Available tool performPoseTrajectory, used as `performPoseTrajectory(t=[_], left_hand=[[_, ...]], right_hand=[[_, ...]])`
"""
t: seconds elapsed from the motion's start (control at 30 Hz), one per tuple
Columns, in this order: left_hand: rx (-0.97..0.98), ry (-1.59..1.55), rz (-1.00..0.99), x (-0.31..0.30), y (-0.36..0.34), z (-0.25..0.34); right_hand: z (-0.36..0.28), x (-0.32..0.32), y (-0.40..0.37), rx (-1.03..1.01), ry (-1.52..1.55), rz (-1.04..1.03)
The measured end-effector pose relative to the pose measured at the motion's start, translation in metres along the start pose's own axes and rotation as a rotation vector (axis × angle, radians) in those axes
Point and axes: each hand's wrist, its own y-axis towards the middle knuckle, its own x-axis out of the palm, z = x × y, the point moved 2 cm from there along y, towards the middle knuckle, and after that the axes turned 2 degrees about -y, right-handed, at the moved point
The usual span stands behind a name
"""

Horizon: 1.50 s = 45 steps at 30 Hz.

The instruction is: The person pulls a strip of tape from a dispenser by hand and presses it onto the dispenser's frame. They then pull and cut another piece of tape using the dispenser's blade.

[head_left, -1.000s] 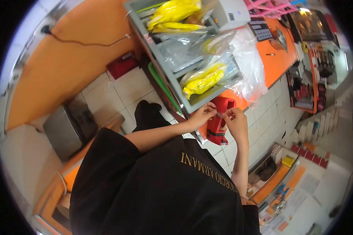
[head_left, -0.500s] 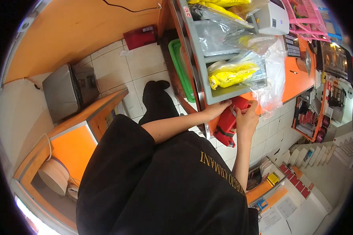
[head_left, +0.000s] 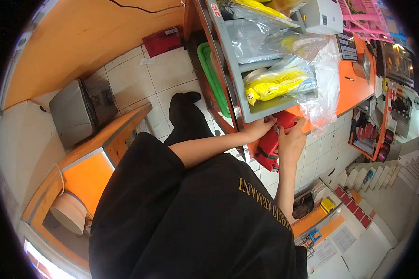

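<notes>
A red fabric bag with black straps (head_left: 268, 149) lies at the edge of the orange counter, just below the grey tray. My left hand (head_left: 260, 129) is closed at its upper left side, with the thumb and fingers pinching its edge. On the opposite side my right hand (head_left: 291, 138) has its fingers bent onto the red fabric near the top. The hands partly cover the bag, so what exactly the fingertips grip is hard to make out.
The grey tray (head_left: 264, 113) holds plastic packets, including a yellow one (head_left: 277, 87). Clear plastic film (head_left: 328, 88) hangs over the orange counter (head_left: 351, 95). Nearby are a white device (head_left: 322, 17), a pink basket (head_left: 365, 21) and a green basket (head_left: 212, 79) below.
The view has shifted slightly. Both hands stay at the red bag, with small finger movements on its upper part.
</notes>
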Motion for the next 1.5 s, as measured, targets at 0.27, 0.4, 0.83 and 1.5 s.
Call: performPoseTrajectory(t=[0.27, 0.4, 0.83, 1.5], left_hand=[[0.084, 0.014, 0.069, 0.006, 0.003, -0.006], [0.08, 0.175, 0.07, 0.004, 0.003, 0.002], [0.192, 0.138, 0.11, 0.007, 0.02, -0.008], [-0.043, 0.598, -0.339, 0.039, -0.042, 0.048]], right_hand=[[-0.002, 0.006, 0.0, -0.018, -0.096, 0.048], [-0.002, 0.004, 0.0, -0.069, -0.169, 0.079], [0.027, -0.009, -0.003, -0.051, -0.198, 0.167], [0.074, 0.011, -0.004, 0.104, 0.482, -0.079]])
